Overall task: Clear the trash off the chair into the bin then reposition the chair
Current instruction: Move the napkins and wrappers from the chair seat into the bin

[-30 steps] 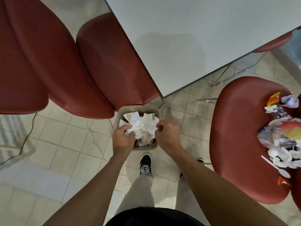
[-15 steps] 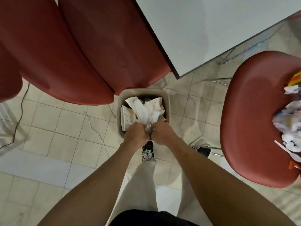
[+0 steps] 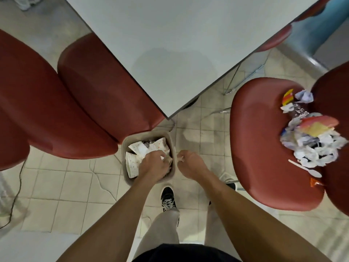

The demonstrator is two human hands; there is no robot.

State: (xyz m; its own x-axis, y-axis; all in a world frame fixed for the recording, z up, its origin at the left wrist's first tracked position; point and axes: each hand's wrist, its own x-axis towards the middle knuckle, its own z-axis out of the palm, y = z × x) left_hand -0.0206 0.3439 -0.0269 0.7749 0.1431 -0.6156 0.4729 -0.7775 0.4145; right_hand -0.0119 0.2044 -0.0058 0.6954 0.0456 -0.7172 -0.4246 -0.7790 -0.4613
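two hands reached down in front of you, both forearms stretched out over the tiled floor point(image 3: 56, 186). your left hand point(image 3: 154, 165) was inside the bin point(image 3: 124, 148), palm down, its fingers curled into the crumpled paper there; whether they actually pinched a piece could not be told. your right hand point(image 3: 190, 164) hung just outside the bin's right rim, fingers loosely curled with nothing in them, close beside the left hand but apart from it.

one bin stood on the floor, its far edge tucked under the nearest of two red chairs point(image 3: 105, 87) on your left, which sat side by side against the counter point(image 3: 179, 44). the counter's corner pointed at the bin's far right corner, leaving only a narrow strip of floor between. dotted paper cups point(image 3: 132, 163) and white scraps filled the bin nearly to the rim.

one red chair point(image 3: 264, 144) stood to your right, well apart from the bin, with open floor between them and your two feet in that gap. the trash pile point(image 3: 313, 140) lay at the chair's right side, beside the backrest: crumpled white paper, coloured wrappers and one white plastic spoon point(image 3: 306, 168) at its near edge. the chair's left half was bare seat.
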